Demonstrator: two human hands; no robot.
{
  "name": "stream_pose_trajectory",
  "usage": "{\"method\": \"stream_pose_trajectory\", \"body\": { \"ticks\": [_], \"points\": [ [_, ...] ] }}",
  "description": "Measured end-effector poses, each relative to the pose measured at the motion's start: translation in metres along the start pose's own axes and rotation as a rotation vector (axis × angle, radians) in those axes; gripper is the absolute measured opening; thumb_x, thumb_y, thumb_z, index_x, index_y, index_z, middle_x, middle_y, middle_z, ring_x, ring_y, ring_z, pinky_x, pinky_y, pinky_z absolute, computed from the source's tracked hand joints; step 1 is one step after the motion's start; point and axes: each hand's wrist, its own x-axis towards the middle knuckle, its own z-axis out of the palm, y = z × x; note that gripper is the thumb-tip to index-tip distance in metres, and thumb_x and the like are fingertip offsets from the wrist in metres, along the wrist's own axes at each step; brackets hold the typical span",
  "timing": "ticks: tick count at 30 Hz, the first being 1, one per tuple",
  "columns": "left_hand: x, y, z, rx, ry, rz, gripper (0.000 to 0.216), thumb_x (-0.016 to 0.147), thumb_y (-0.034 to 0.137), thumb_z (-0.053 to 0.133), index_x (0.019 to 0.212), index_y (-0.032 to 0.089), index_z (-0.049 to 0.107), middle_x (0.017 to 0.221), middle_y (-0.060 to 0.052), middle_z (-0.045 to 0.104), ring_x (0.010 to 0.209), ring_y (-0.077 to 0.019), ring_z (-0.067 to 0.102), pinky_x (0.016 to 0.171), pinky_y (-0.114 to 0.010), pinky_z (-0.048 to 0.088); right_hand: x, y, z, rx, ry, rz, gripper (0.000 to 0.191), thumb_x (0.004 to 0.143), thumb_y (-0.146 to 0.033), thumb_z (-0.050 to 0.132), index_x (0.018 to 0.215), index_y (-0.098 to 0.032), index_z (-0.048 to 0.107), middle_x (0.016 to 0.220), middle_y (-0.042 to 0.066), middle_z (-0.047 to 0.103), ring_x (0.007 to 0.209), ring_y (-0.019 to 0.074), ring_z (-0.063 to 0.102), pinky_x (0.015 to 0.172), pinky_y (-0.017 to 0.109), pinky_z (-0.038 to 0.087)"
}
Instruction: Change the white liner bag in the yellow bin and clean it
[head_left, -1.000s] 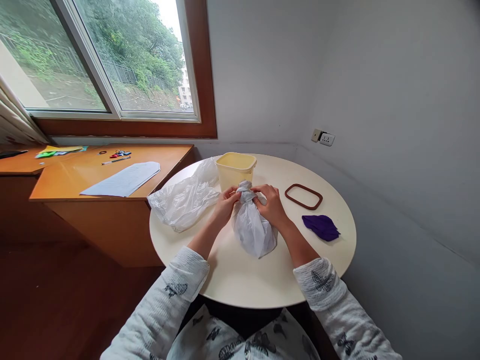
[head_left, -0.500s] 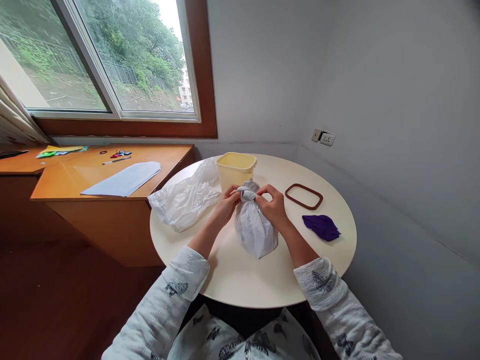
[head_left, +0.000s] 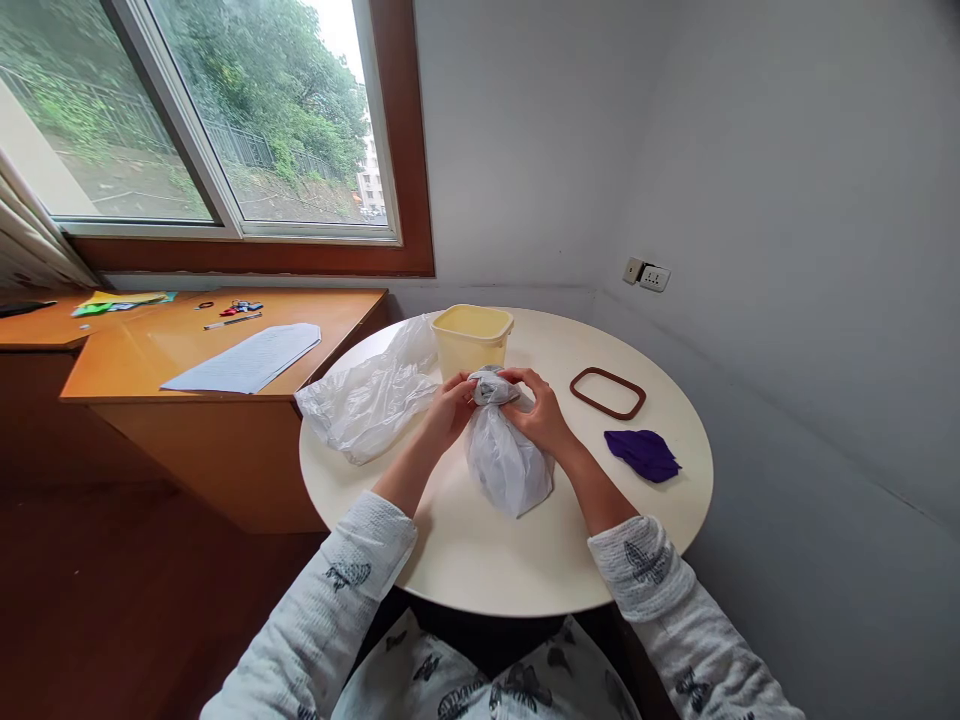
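A white plastic bag (head_left: 511, 470) is gathered and twisted into a knot-like bunch at its top, its lower part hanging down to the round table. My left hand (head_left: 450, 410) pinches the bunch from the left side. From the right, my right hand (head_left: 541, 412) grips it, the fingers curled over the twisted part and the thumb below. Right behind the hands stands a pale yellow plastic tub (head_left: 471, 345) without a lid on it. What the bag contains, if anything, cannot be made out.
Another crumpled clear-white plastic bag (head_left: 367, 400) lies on the left of the round table (head_left: 480, 590). To the right are a brown rounded frame (head_left: 637, 408) and a purple cloth (head_left: 643, 456). Papers (head_left: 247, 360) and a pen (head_left: 232, 321) rest on the wooden desk (head_left: 135, 370).
My right hand's fingers have shifted over the bag's twisted top, with the thumb lower. The bunch now looks rounder, and my left hand has moved slightly left.
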Motion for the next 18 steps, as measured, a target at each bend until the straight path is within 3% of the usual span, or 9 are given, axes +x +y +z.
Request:
{"method": "stream_pose_trajectory", "body": {
  "ticks": [3,7,14,18],
  "points": [
    [0.0,-0.001,0.0,0.006,-0.009,-0.004,0.014,0.068,0.02,0.069,0.074,0.015,0.058,0.067,0.001,0.059,0.062,-0.0085,0.054,0.063,-0.021,0.04,0.0,0.002,0.002,-0.02,0.038,0.038,0.017,0.069,-0.019,0.058,0.085,-0.023,0.062,0.09,0.0,0.066,0.088,0.0188,0.058,0.091,0.038,0.038],
    [-0.001,-0.001,0.002,0.009,-0.063,-0.01,0.017,0.07,0.024,0.07,0.076,0.016,0.056,0.074,0.0,0.062,0.07,-0.0113,0.058,0.069,-0.023,0.042,0.004,0.006,0.001,0.161,0.185,0.135,0.007,0.071,-0.022,0.057,0.077,-0.021,0.061,0.078,-0.001,0.064,0.078,0.0165,0.058,0.079,0.032,0.044],
    [-0.001,0.002,0.0,-0.045,-0.035,-0.027,0.011,0.069,0.018,0.068,0.072,0.014,0.059,0.073,0.0,0.062,0.067,-0.0096,0.058,0.066,-0.021,0.044,0.01,0.015,0.0,0.635,0.297,0.329,0.014,0.062,-0.022,0.064,0.076,-0.02,0.06,0.076,-0.001,0.063,0.073,0.0141,0.058,0.072,0.028,0.046],
    [-0.002,0.004,0.001,-0.16,-0.098,-0.045,0.007,0.068,0.015,0.066,0.071,0.013,0.059,0.072,-0.001,0.06,0.069,-0.0104,0.057,0.068,-0.022,0.045,0.011,0.019,0.001,0.721,0.332,0.374,0.012,0.062,-0.021,0.064,0.073,-0.019,0.059,0.073,-0.001,0.06,0.071,0.0129,0.055,0.072,0.028,0.046]
  ]
}}
